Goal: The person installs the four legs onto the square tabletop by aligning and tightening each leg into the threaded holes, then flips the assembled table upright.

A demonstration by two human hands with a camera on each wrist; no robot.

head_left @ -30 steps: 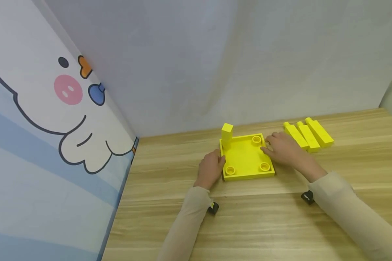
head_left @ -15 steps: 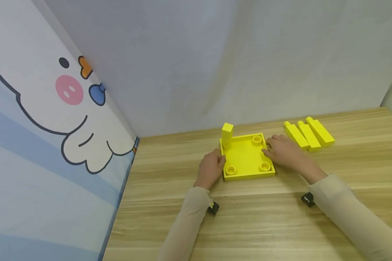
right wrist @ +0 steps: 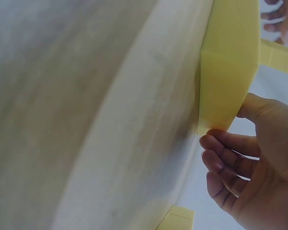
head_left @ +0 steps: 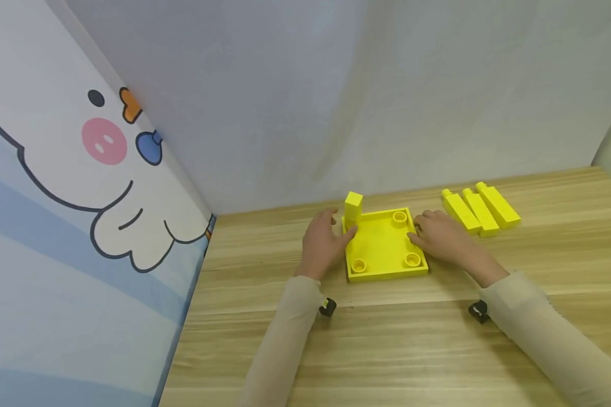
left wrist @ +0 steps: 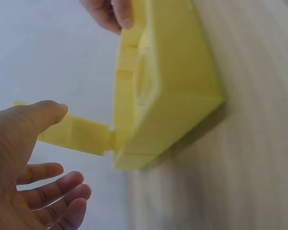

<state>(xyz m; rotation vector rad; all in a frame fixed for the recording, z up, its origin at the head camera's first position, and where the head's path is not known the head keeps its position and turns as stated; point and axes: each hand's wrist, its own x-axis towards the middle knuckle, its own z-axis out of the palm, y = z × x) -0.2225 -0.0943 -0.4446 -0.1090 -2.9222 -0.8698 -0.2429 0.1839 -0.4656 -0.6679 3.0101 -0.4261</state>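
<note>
A yellow square tray-like base (head_left: 382,243) with a raised rim and round corner sockets lies on the wooden table. In its far-left corner stands a yellow square post (head_left: 353,208), leaning a little in the left wrist view. My left hand (head_left: 322,244) is beside that post, thumb and fingers spread apart, with the thumb overlapping the post (left wrist: 79,134) in the left wrist view. My right hand (head_left: 445,236) pinches the base's right rim, thumb over the edge and fingertips against the outer side; the right wrist view shows this hand (right wrist: 273,163) at the base's corner.
Several loose yellow posts (head_left: 481,213) with round pegs lie side by side to the right of the base. Behind the table rises a grey wall (head_left: 285,113), and a panel with a cartoon print (head_left: 107,141) stands at the left.
My left hand has left the base's left rim and moved forward to the upright post, its fingers spreading. The right hand stays on the right rim; the base and loose posts have not moved.
</note>
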